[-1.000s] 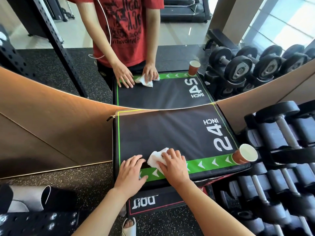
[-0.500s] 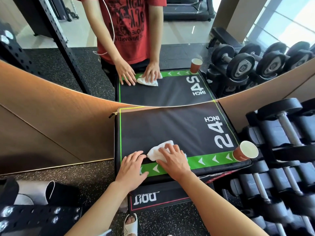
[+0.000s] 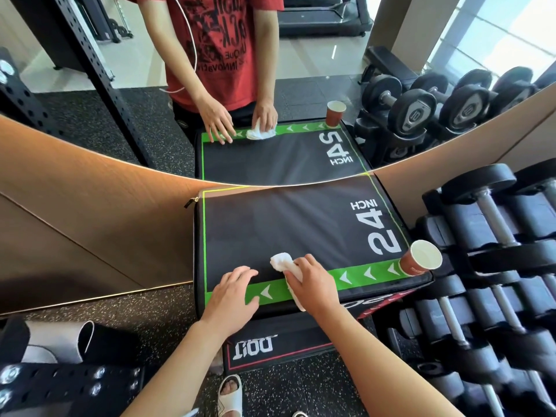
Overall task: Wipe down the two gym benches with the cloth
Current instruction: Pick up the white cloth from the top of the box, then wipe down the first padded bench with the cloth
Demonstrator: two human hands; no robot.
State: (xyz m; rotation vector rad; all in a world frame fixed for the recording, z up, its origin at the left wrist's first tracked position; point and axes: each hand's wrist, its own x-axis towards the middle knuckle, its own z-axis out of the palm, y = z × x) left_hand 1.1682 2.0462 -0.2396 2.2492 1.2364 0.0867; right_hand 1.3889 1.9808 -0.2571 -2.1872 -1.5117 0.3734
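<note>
The head view looks down on a black padded plyo box printed "24 INCH", with a green arrow band along its near edge and thin green lines along its sides. It stands against a mirror set above a wood-panelled wall, and its back edge meets the mirror's rim.

The white cloth lies bunched on the box top near the front, partly on the black surface and partly over the green band. The right hand covers its near part, fingers curled down over the cloth and pressing it to the box; a strip of cloth trails out under the palm toward the front edge. The left hand lies flat just left of the cloth, fingers straight and spread on the green band, holding nothing.

A red-brown paper cup stands tilted at the box's front right corner, its white inside showing. Right of the box, a rack of black dumbbells fills the side. Beneath the box sits a lower black pad with red edging. A foot in a white slipper shows on the speckled floor. The mirror repeats the box, cup, both hands and a red printed shirt.
</note>
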